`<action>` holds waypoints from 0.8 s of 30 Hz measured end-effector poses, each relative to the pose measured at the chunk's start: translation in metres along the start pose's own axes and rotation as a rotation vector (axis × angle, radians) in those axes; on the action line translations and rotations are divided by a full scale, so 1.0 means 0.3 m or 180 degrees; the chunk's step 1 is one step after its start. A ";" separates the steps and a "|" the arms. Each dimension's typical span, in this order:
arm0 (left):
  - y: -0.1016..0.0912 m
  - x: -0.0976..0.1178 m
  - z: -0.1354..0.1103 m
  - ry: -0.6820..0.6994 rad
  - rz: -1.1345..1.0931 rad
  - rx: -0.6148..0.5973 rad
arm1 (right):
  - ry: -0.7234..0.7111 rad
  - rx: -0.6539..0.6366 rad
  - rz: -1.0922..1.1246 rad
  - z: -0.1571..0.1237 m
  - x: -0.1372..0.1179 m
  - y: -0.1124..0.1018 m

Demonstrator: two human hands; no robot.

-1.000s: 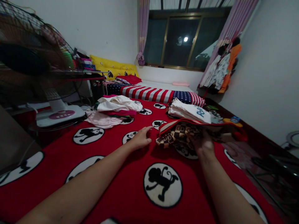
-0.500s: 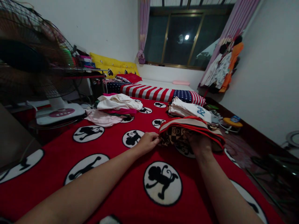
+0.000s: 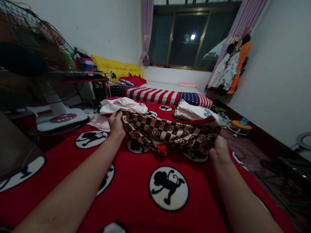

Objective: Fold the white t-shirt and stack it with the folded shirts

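A brown-and-tan checked garment [image 3: 167,129] with a small red piece at its lower edge hangs stretched between my two hands, over the red blanket [image 3: 131,187] with monkey prints. My left hand [image 3: 117,124] is closed on its left end, near a pile of white and pink clothes [image 3: 123,105]. At the right end, my right hand [image 3: 219,149] grips the cloth with its fingers partly hidden. Just behind the garment lies a folded stack of white clothes [image 3: 194,111] with blue lettering. Which kind of garment I hold cannot be made out.
A fan [image 3: 58,110] stands at the left, beside a cluttered table [image 3: 82,77]. Beyond the blanket is a bed with a striped flag cover [image 3: 155,95]. A yellow stool [image 3: 241,125] and hanging clothes [image 3: 234,68] are on the right.
My left hand has moved left and up with one end of the checked garment, which is now spread wide. My right hand has shifted slightly right; the red-edged beige part is mostly out of sight.
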State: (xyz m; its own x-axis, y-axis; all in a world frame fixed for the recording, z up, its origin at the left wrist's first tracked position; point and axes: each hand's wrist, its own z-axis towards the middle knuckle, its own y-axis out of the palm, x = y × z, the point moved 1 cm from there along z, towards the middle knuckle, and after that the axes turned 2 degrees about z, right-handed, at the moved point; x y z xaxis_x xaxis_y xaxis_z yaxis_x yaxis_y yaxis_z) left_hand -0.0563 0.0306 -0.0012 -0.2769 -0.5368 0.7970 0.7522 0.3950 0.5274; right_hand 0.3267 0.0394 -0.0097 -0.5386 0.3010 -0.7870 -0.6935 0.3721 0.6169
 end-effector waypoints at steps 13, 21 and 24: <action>0.092 -0.006 -0.138 0.1599 0.2923 -0.1430 | -0.1459 -0.2328 -0.4748 -0.112 0.055 0.015; 0.109 -0.001 -0.247 0.1627 0.3882 -0.4124 | -0.1989 -0.1639 -0.4854 -0.074 0.057 -0.028; 0.111 -0.037 -0.265 0.1737 0.4099 -0.3976 | -0.1859 -0.1140 -0.3758 -0.051 0.027 -0.017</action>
State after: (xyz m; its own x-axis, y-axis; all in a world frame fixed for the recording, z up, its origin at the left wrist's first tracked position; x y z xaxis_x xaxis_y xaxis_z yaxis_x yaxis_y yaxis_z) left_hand 0.0193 -0.0097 -0.0158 0.7481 -0.6396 0.1766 0.3331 0.1318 -0.9336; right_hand 0.3184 0.0265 -0.0193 0.6724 0.3225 -0.6662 -0.7289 0.4449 -0.5203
